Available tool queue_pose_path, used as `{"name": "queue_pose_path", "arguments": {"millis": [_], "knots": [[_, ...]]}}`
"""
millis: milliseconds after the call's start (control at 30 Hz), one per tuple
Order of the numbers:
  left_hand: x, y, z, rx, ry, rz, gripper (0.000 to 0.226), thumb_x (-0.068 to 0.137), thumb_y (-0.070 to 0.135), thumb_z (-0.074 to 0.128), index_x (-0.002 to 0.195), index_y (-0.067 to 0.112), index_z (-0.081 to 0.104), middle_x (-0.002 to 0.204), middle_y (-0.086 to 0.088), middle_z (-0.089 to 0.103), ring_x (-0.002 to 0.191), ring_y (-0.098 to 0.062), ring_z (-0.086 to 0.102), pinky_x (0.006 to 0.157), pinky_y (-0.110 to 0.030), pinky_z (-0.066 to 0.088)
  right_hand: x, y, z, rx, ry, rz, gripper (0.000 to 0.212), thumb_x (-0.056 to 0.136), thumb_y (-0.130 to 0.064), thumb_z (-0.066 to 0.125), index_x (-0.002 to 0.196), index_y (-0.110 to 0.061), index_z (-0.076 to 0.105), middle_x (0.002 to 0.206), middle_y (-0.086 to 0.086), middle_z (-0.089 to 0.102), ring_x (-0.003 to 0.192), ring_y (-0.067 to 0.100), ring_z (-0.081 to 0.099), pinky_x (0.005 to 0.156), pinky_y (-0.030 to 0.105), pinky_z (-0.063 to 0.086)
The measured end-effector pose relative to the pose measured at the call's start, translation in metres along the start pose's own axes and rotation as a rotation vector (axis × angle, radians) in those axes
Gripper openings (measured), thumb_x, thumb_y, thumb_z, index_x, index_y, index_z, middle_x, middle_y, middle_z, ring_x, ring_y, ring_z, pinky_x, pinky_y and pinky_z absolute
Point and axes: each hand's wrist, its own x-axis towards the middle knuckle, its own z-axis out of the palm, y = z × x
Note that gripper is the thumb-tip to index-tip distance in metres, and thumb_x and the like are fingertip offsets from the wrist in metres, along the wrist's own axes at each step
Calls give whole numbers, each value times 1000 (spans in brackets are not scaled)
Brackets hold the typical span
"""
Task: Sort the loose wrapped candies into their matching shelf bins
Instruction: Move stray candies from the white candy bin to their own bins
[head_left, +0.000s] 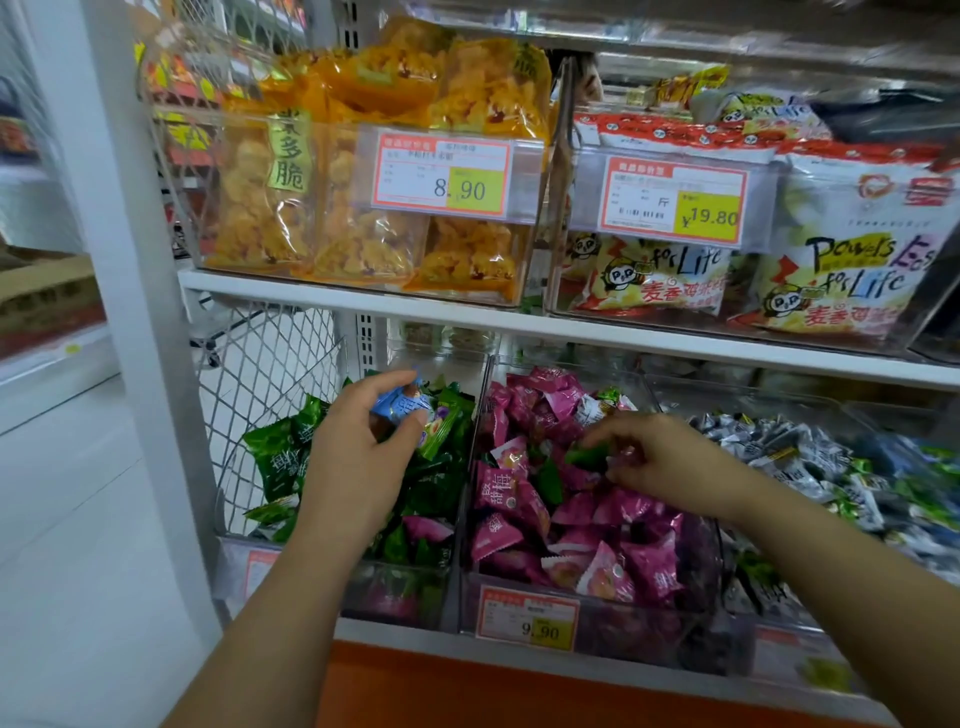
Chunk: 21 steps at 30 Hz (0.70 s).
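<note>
At lower left of the frame, the left bin (291, 571) holds mostly green candies (280, 452), with one pink stray (426, 527) near its right wall. The left hand (358, 447) is over this bin, thumb and fingers curled round a blue candy (402, 402), which does not match the contents below it.

At lower centre, the middle bin (613, 618) holds pink candies (519, 540). It carries a price tag (530, 621) on its front. Green strays lie among the pink, one at (548, 483). The right hand (670, 457) reaches into this bin from the right, fingertips pinching a green candy (587, 454) at the surface of the pile.

At lower right, the right bin (779, 400) holds grey-white pieces, with blue and green ones further right; detail there is blurred.

Assessment: the candies appear light, each in a crinkly, glossy film wrapper with crimped ends. The film is likely slippery and gives under pressure. A crimped end or corner offers the surest pinch, and lifting from the top layer avoids dragging neighbours along. Breakage risk appears low; the main risk is a piece slipping back into the wrong bin.

Upper frame: bagged snacks (363, 244) on the shelf above, not part of the job.
</note>
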Motion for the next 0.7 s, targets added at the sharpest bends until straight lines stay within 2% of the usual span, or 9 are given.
{"name": "queue_pose_path", "arguments": {"millis": [33, 133, 267, 333, 433, 500, 567, 600, 700], "knots": [[0, 0, 0, -4, 1, -4, 30, 89, 22, 64, 107, 45, 56, 117, 1, 62, 102, -16, 61, 84, -28, 47, 0, 1, -1, -68, -8, -6, 38, 85, -4, 64, 116, -26, 64, 120, -6, 59, 96, 3, 56, 78, 8, 44], [1, -1, 1, -8, -1, -8, 30, 89, 21, 64, 108, 42, 56, 115, 1, 61, 101, -16, 61, 78, -21, 44, 2, -2, -1, -173, -23, 1, 39, 86, -13, 67, 123, -26, 61, 122, -4, 60, 102, 12, 58, 90, 28, 48], [-1, 0, 2, 7, -7, 1, 30, 89, 21, 63, 107, 43, 55, 113, -2, 62, 101, -19, 59, 80, -24, 42, 10, -7, 2, -276, -10, 7, 22, 85, -24, 69, 107, -24, 67, 109, -7, 60, 90, 10, 55, 81, 26, 47], [-1, 1, 1, 2, -6, 2, 30, 89, 21, 63, 107, 43, 54, 115, -1, 61, 102, -18, 59, 80, -23, 42, 13, -10, 5, -273, 22, 14, 14, 86, -19, 66, 100, -22, 68, 102, -7, 60, 86, 11, 57, 78, 27, 47], [0, 0, 0, -11, 1, 4, 32, 89, 20, 64, 104, 47, 54, 117, 1, 61, 102, -17, 60, 84, -26, 46, 14, -19, 11, -165, 213, -13, 13, 88, -8, 60, 94, -17, 68, 94, 0, 66, 77, 18, 63, 70, 33, 51], [1, -1, -1, -14, 8, 4, 31, 89, 21, 64, 106, 45, 56, 117, 0, 61, 100, -16, 61, 82, -26, 47, 13, -27, 14, -54, 271, -54, 15, 88, -3, 59, 97, -13, 67, 96, 1, 66, 74, 16, 60, 68, 28, 49], [1, -1, -1, -15, 10, 2, 31, 89, 20, 64, 109, 42, 57, 116, 0, 62, 98, -15, 62, 77, -20, 45, 12, -32, 21, -42, 160, -78, 18, 87, -4, 61, 102, -14, 65, 103, -2, 62, 80, 10, 56, 73, 20, 48], [1, -1, 0, -15, 10, 2, 30, 89, 20, 64, 109, 42, 57, 116, 0, 61, 98, -15, 62, 77, -20, 45, 12, -32, 26, -73, 80, -81, 20, 86, -7, 64, 104, -17, 64, 106, -4, 61, 86, 9, 56, 79, 22, 49], [1, -1, -1, -18, 13, 5, 31, 89, 21, 64, 107, 45, 56, 118, 1, 61, 102, -17, 61, 86, -30, 48, 11, -28, 34, -167, -53, -68, 37, 81, -22, 73, 114, -23, 57, 112, -8, 57, 94, 7, 53, 82, 22, 45]]}}
